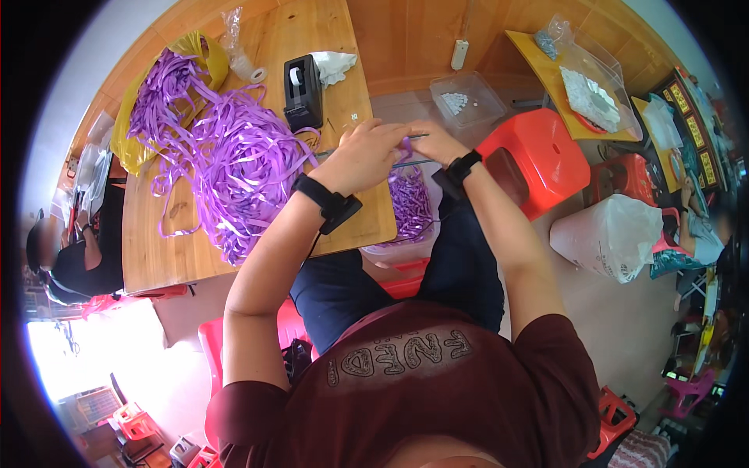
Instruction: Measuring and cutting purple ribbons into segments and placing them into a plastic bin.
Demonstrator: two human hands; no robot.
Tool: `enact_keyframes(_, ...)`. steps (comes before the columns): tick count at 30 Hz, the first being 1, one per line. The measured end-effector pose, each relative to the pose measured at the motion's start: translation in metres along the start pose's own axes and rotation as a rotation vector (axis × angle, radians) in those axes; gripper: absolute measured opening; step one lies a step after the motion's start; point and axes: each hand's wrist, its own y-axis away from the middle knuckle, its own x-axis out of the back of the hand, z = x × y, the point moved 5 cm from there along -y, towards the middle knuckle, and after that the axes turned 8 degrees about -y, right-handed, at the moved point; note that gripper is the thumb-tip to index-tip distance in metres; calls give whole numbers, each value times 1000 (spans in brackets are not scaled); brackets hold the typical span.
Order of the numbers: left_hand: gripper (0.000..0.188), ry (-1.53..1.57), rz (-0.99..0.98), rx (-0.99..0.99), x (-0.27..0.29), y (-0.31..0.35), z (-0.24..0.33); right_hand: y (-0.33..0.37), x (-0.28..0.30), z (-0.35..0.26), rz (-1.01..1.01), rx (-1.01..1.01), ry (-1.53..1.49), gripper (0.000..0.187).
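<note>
Between my left hand [370,156] and right hand [435,143] sits purple ribbon [406,146], right of the ribbon heap [248,156]; hands curled, exact grip I cannot tell.

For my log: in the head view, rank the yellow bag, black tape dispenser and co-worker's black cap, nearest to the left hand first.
1. Black tape dispenser, ahead-left of the left hand
2. Yellow bag, farther left
3. Black cap, far left, past the table
</note>
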Motion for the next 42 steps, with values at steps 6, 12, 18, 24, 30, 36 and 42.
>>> enact_keyframes(6,43,-57,-222,138,-9,7,-6,52,-68,20,202,-173,35,25)
enact_keyframes(12,43,-58,-206,153,-12,10,-11,156,-124,81,323,-905,-774,29)
enact_keyframes(18,34,-104,-78,30,-5,22,17,214,-158,80,176,-1144,-631,33)
enact_keyframes(24,18,462,-449,43,-7,114,127,223,-165,65,173,-1189,-524,16)
enact_keyframes(30,26,364,-144,438,-137,168,58,229,-166,67,73,-1168,-584,26)
enact_keyframes(36,30,870,-166,688,-169,172,45,231,-169,50,67,-1188,-616,29)
enact_keyframes(42,24,666,-403,645,-158,168,52,236,-168,51,83,-1175,-623,25)
